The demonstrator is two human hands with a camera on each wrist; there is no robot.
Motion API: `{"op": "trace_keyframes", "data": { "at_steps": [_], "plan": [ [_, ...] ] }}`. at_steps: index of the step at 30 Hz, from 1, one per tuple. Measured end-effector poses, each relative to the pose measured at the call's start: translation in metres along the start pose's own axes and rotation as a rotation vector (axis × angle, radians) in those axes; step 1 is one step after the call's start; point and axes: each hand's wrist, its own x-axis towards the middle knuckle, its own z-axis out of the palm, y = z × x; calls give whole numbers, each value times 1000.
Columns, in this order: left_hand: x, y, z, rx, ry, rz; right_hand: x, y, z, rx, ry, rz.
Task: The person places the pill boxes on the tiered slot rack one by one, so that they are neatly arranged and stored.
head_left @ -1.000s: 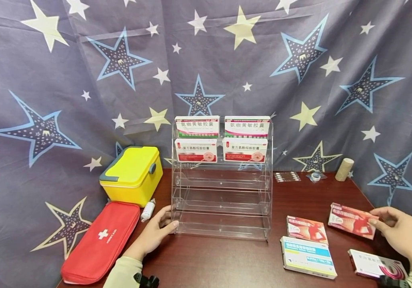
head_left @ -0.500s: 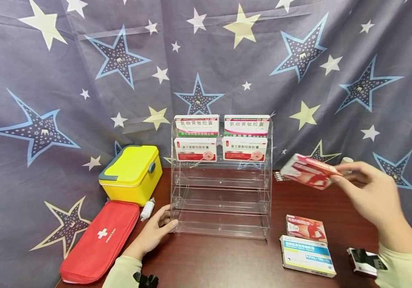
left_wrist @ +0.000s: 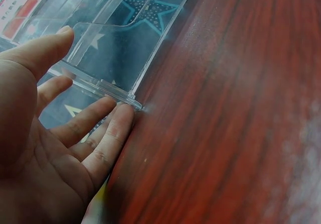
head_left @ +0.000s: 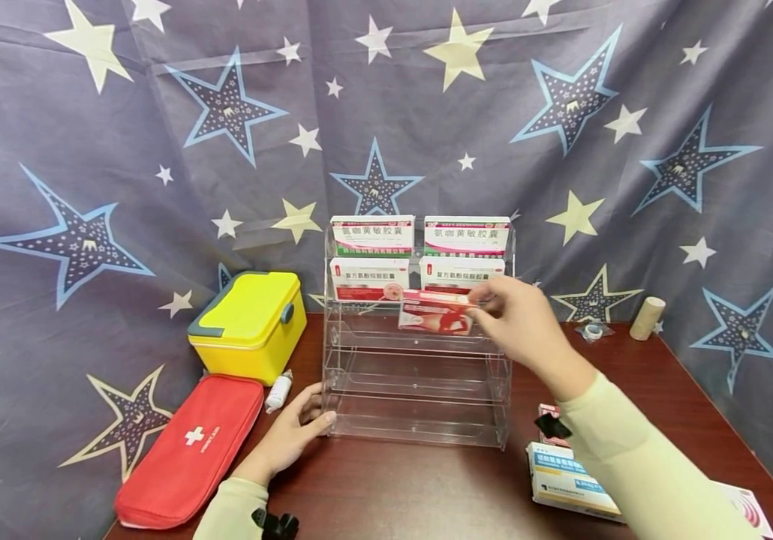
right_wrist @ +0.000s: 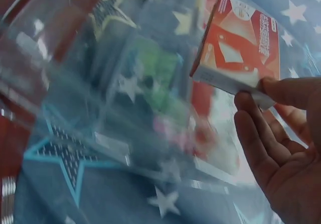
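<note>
A clear acrylic tiered display rack (head_left: 416,386) stands upright on the table. Two white-and-pink medicine boxes (head_left: 373,236) fill its top tier, and two white-and-red medicine boxes (head_left: 369,280) sit in the tier below. My right hand (head_left: 518,319) pinches a red medicine box (head_left: 434,313) by its right end, between thumb and fingers. In the head view that box overlaps the third tier, just under the white-and-red boxes; the right wrist view shows it (right_wrist: 241,43) tilted. At the rack's lower left side, my left hand (head_left: 292,435) touches the edge with relaxed, extended fingers.
Right of the rack lie a blue-and-white medicine box (head_left: 569,480), another red box (head_left: 551,424) and a white box (head_left: 747,506), partly behind my sleeve. A yellow case (head_left: 248,326), a red first-aid pouch (head_left: 190,450) and a small white bottle (head_left: 279,391) stand left. A beige roll (head_left: 646,319) is at back right.
My right hand has lifted the red medicine box from the right side of the table and carried it left to the front of the rack. The left hand has stayed at the rack's side.
</note>
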Motion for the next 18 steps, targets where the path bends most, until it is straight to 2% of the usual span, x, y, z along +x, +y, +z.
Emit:
{"op": "trace_keyframes", "data": {
  "at_steps": [5, 9, 14, 18],
  "plan": [
    [0, -1, 0, 5, 2, -5, 16, -9, 40, -58, -49, 13],
    [-1, 0, 0, 3, 9, -22, 23, -15, 65, -42, -92, 28],
    [0, 1, 0, 7, 12, -36, 26, -22, 87, 27, -121, 62],
    [1, 1, 0, 11, 4, -24, 27, -26, 97, 71, -117, 70]
  ]
}}
